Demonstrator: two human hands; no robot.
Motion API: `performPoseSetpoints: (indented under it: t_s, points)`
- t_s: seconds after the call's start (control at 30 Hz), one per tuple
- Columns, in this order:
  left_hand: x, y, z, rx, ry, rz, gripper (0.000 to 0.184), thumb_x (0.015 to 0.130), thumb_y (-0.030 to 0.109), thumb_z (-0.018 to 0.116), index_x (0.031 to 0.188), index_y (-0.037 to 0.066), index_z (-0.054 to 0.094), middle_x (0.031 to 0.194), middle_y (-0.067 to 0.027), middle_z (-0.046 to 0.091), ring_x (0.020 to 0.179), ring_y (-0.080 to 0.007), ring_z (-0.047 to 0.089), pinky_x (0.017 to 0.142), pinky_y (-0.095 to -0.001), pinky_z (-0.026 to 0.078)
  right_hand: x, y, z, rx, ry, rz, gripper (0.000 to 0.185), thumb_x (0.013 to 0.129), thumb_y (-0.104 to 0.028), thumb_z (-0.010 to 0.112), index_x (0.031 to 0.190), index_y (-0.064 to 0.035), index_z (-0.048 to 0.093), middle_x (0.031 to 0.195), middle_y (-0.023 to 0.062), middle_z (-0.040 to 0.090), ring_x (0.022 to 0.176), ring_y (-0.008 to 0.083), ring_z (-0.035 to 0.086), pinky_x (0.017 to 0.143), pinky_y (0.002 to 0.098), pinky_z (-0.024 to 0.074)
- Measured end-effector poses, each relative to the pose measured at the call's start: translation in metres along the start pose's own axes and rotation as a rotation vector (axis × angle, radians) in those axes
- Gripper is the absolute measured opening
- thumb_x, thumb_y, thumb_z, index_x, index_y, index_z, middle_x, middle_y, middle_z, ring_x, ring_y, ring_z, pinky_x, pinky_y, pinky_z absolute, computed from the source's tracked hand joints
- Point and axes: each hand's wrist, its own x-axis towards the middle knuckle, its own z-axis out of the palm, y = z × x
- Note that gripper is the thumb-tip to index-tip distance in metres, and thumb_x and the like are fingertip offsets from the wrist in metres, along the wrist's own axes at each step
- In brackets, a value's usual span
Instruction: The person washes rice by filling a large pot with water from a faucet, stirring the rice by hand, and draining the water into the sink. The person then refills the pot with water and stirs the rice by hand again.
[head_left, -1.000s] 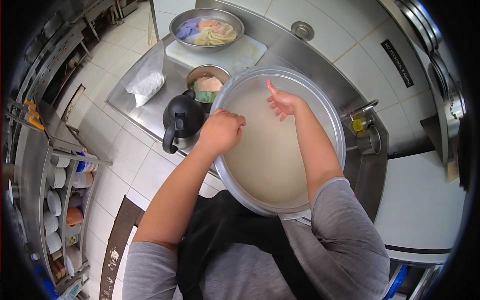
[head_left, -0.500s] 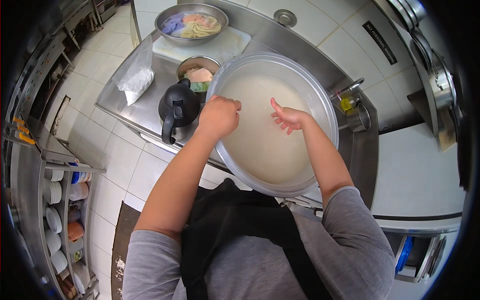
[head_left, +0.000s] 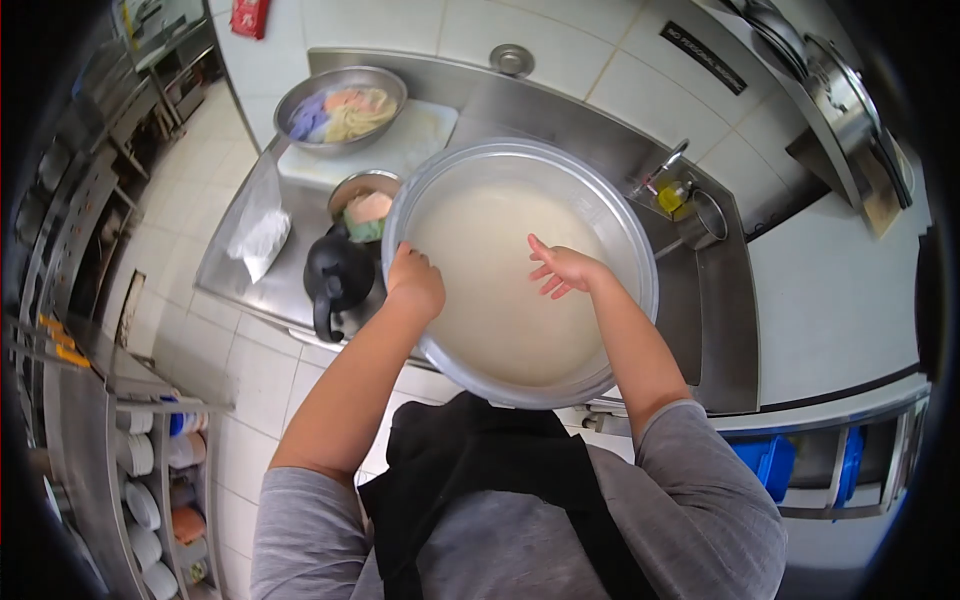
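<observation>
A large round metal pot (head_left: pixel 608 195) stands on the steel sink counter, holding cloudy whitish liquid (head_left: pixel 500 335). My left hand (head_left: pixel 415 284) is closed over the pot's left rim. Over the right part of the liquid, my right hand (head_left: pixel 565 271) is held with its fingers spread and nothing in it. Whatever lies beneath the cloudy surface is hidden. Close to my left hand, a black jug (head_left: pixel 340 270) stands beside the pot. Behind the jug is a small metal bowl (head_left: pixel 345 188) with pink and green cloths in it.
A metal basin (head_left: pixel 392 88) of coloured cloths sits on a white board (head_left: pixel 425 125) at the back left. A plastic bag of white contents (head_left: pixel 262 240) lies on the counter's left. At right are a tap (head_left: pixel 668 165) and a saucepan (head_left: pixel 705 222); pots hang above.
The head view has shifted, so the pot and counter appear lower and further left. My left hand stays at the rim, and my right hand remains spread over the liquid.
</observation>
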Motion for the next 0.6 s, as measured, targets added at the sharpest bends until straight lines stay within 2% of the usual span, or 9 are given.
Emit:
performPoseSetpoints:
  t_s: [0.1,0.13,0.17,0.2,0.23,0.27,0.33,0.5,0.6]
  points:
    - [0.025,0.003,-0.016,-0.386,-0.161,-0.009,0.051,0.093,0.038,0.050,0.139,0.016,0.048,0.149,-0.0156,0.037,0.136,-0.0364,0.035,0.111,-0.0456,0.031,0.021,0.065,-0.025,0.485,0.080,-0.106,0.088,0.091,-0.071,0.030,0.138,0.0030,0.039,0.128,0.0245,0.055,0.111,0.0327,0.059,0.084,0.0421,0.0516]
    - [0.045,0.000,-0.015,-0.377,-0.168,0.001,0.051,0.093,0.038,0.050,0.139,0.016,0.048,0.149,-0.0156,0.037,0.136,-0.0364,0.035,0.111,-0.0456,0.031,0.039,0.095,-0.033,0.816,0.261,-0.179,0.071,0.094,-0.059,0.034,0.130,0.0019,0.045,0.116,0.0200,0.059,0.101,0.0285,0.062,0.079,0.0384,0.0518]
    - [0.073,-0.005,-0.007,-0.434,-0.009,0.020,0.052,0.093,0.040,0.050,0.138,0.014,0.048,0.148,-0.0161,0.037,0.136,-0.0368,0.034,0.110,-0.0465,0.032,0.054,0.112,-0.042,1.139,0.448,-0.258,0.056,0.097,-0.047,0.037,0.122,0.0009,0.051,0.104,0.0155,0.063,0.092,0.0243,0.064,0.075,0.0347,0.0520]
    - [0.102,-0.010,0.002,-0.489,0.153,0.038,0.053,0.093,0.042,0.050,0.137,0.013,0.049,0.148,-0.0167,0.038,0.137,-0.0371,0.034,0.109,-0.0475,0.034,0.063,0.116,-0.047,1.145,0.450,-0.262,0.056,0.097,-0.047,0.037,0.122,0.0009,0.051,0.104,0.0155,0.063,0.092,0.0243,0.064,0.075,0.0347,0.0520]
    - [0.128,-0.015,0.012,-0.513,0.366,0.040,0.050,0.093,0.038,0.052,0.133,0.008,0.051,0.137,-0.0186,0.049,0.131,-0.0362,0.042,0.106,-0.0430,0.039,0.071,0.118,-0.051,1.301,0.558,-0.238,0.047,0.097,-0.039,0.039,0.118,0.0006,0.052,0.101,0.0142,0.063,0.088,0.0242,0.063,0.074,0.0341,0.0521]
    - [0.146,-0.015,0.015,-0.507,0.372,0.043,0.050,0.093,0.038,0.052,0.133,0.008,0.051,0.137,-0.0186,0.049,0.131,-0.0362,0.042,0.106,-0.0430,0.039,0.086,0.129,-0.060,1.453,0.668,-0.213,0.038,0.097,-0.031,0.040,0.115,0.0002,0.054,0.098,0.0130,0.062,0.085,0.0242,0.062,0.073,0.0335,0.0521]
    - [0.177,-0.009,0.025,-0.880,0.516,-0.045,0.046,0.093,0.031,0.054,0.131,0.006,0.052,0.134,-0.0209,0.051,0.126,-0.0357,0.046,0.105,-0.0437,0.040,0.115,0.139,-0.067,1.443,0.614,-0.322,0.037,0.096,-0.030,0.045,0.116,0.0007,0.054,0.100,0.0126,0.060,0.091,0.0238,0.061,0.079,0.0331,0.0521]
    - [0.217,0.068,0.072,-0.820,0.812,-0.162,0.041,0.092,0.022,0.051,0.129,0.004,0.054,0.130,-0.0233,0.053,0.118,-0.0375,0.052,0.103,-0.0447,0.042,0.165,0.103,-0.033,1.712,0.628,-0.515,0.033,0.099,-0.025,0.045,0.118,-0.0005,0.056,0.110,0.0110,0.060,0.105,0.0245,0.058,0.095,0.0358,0.0480]
    - [0.206,0.125,0.020,-1.399,0.784,-0.196,0.032,0.093,0.018,0.050,0.117,0.000,0.062,0.118,-0.0224,0.062,0.111,-0.0349,0.059,0.098,-0.0401,0.045,0.159,0.075,-0.009,1.517,0.513,-0.504,0.034,0.100,-0.026,0.043,0.122,-0.0029,0.057,0.114,0.0098,0.060,0.109,0.0234,0.057,0.097,0.0357,0.0468]
